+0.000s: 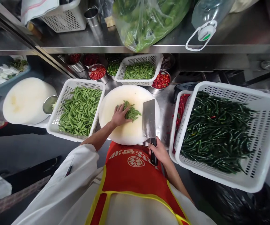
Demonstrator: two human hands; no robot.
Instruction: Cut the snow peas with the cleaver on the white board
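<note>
My left hand (120,115) rests on the round white cutting board (116,93), its fingers curved over a small bunch of green pea pods (133,113). Some of the pods stick out to the right of the fingers and thumb. In my right hand (159,151) is the black handle of a cleaver (149,117), gripped near the board's front edge. The cleaver's broad blade lies across the board's right side, pointing away from me and apart from the pods.
Left of the board stands a white basket (49,125) of pea pods; another basket (118,76) of them sits behind. To the right is a large basket (263,140) of dark green chillies. Bowls of cut red peppers (161,80) line the back beneath a steel shelf (78,50).
</note>
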